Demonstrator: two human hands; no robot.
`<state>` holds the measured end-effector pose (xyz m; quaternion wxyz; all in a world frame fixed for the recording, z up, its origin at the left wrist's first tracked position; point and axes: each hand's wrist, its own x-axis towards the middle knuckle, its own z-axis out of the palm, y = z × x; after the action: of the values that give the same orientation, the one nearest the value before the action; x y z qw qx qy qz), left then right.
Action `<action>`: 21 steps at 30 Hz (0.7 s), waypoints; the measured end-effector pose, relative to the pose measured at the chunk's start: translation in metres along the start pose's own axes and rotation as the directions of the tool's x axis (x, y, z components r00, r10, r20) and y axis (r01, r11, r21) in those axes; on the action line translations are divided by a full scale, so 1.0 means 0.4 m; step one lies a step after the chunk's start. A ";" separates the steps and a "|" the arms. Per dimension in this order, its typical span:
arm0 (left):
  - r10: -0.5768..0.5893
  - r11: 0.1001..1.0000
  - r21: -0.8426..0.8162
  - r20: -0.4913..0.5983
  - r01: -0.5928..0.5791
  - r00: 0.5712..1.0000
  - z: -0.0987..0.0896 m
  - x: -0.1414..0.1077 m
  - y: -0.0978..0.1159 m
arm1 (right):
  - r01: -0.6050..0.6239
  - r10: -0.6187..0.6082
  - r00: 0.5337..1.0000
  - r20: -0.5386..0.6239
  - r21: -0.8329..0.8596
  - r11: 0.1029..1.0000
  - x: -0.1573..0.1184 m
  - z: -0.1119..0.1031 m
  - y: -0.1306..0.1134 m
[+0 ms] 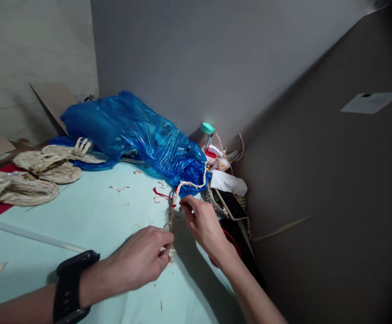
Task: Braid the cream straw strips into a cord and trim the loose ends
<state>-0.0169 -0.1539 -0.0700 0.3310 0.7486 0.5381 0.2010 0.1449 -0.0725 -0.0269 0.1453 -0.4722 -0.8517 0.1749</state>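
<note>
pale cord [192, 183] nears curled left hand [149, 252] and right hand [204, 225], whose hidden grips i cannot tell.

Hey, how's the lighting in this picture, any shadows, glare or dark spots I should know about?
Head view: uneven light, with the right-hand wall dim and the top right corner almost black; bright glare streaks on the blue plastic bag; a soft, dark shadow beside the right hand and forearm, across the pale green tabletop.
</note>
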 end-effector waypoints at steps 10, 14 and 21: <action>-0.025 0.998 -0.062 -0.065 0.021 0.998 -0.006 0.003 0.012 | -0.062 0.064 0.998 0.011 -0.142 0.988 0.067 0.074 -0.014; -0.093 0.991 -0.109 -0.123 0.080 0.988 -0.006 0.015 -0.012 | -0.069 0.068 0.997 -0.033 -0.049 0.996 0.053 0.078 0.004; -0.114 0.965 -0.259 -0.248 0.048 0.962 -0.019 0.038 -0.042 | -0.015 0.060 0.982 -0.181 0.243 0.970 0.031 0.070 0.023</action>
<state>-0.0282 -0.1339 -0.0774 0.3571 0.6450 0.5777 0.3503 0.1338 -0.0618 -0.0550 0.2775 -0.4814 -0.7976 0.2346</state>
